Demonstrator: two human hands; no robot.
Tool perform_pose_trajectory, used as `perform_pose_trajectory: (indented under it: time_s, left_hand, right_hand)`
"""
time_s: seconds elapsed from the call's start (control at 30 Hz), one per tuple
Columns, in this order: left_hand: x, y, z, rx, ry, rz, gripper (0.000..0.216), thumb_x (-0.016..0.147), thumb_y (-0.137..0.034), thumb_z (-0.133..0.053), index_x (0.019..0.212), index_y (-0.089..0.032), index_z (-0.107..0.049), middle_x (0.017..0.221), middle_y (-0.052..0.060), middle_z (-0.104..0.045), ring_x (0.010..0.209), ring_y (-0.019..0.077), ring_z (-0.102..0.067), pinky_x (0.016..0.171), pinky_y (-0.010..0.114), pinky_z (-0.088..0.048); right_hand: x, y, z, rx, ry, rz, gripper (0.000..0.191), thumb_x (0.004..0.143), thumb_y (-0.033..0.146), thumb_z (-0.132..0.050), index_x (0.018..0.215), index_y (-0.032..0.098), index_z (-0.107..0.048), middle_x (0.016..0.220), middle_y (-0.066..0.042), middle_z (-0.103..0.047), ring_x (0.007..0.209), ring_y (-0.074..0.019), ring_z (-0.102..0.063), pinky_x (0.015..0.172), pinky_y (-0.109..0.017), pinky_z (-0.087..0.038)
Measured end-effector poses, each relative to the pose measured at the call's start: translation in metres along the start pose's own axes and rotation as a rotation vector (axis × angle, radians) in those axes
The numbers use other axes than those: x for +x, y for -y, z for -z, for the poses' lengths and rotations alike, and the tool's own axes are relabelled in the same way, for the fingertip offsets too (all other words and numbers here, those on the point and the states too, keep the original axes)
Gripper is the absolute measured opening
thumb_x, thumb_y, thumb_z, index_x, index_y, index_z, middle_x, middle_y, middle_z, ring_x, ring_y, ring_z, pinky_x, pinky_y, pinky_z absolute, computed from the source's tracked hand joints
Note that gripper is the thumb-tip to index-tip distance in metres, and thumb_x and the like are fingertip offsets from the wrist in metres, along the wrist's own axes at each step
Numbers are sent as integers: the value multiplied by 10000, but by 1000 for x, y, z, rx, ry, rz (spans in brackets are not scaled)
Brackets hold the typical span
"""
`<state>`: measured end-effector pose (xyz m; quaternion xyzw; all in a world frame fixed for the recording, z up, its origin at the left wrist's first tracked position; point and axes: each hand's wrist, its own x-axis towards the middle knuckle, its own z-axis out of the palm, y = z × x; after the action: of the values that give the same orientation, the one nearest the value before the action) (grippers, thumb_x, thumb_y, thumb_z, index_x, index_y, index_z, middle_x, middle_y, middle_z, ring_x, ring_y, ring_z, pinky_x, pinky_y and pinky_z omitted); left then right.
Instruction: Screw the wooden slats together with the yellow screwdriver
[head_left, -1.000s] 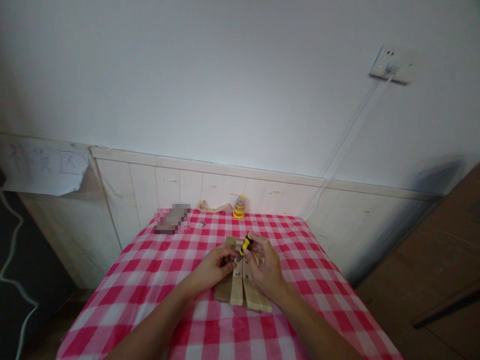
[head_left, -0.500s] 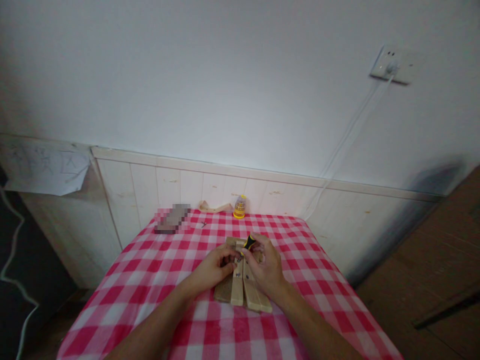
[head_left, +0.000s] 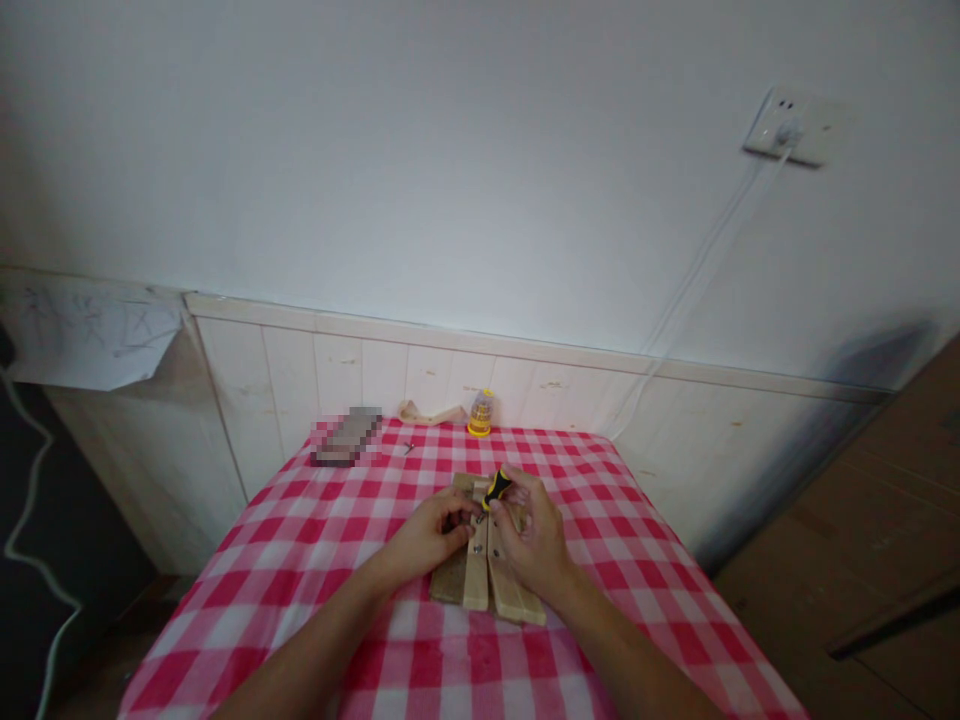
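My right hand grips a short black and yellow screwdriver, tilted with its tip down toward the wood. Its tip meets a screw near the upper end of the left wooden strip. Close by, my left hand has its fingers curled and pinched beside that tip; what they hold is hidden. A second wooden strip lies to the right, partly under my right hand. Both strips rest on a brown wooden board, and screw heads show in them.
A red and white checked cloth covers the table. Toward the wall stand a yellow-capped clear container, a beige curved strip, a small metal piece and a blurred-out flat object. A cable hangs from the wall socket.
The screwdriver's handle has turned and tilted slightly in my right hand. My left hand stays at the same spot on the wood. The view has shifted a little.
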<state>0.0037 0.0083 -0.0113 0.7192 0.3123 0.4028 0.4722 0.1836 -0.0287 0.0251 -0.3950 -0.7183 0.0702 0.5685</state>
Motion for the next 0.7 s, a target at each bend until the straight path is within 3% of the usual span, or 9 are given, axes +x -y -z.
perform_pose_trajectory:
  time_s: [0.7]
  left_hand:
    - [0,-4,2,61,13,-15,185,808,-200,-625,977,-170,-695,983,66,-620,936,219,-590,867,341,-464]
  right_hand:
    - [7,-4,1,-87,-58,42,382,864,192,-671,1234,242,-585,989,-57,-712,849,-204,-717,763,-348,-626]
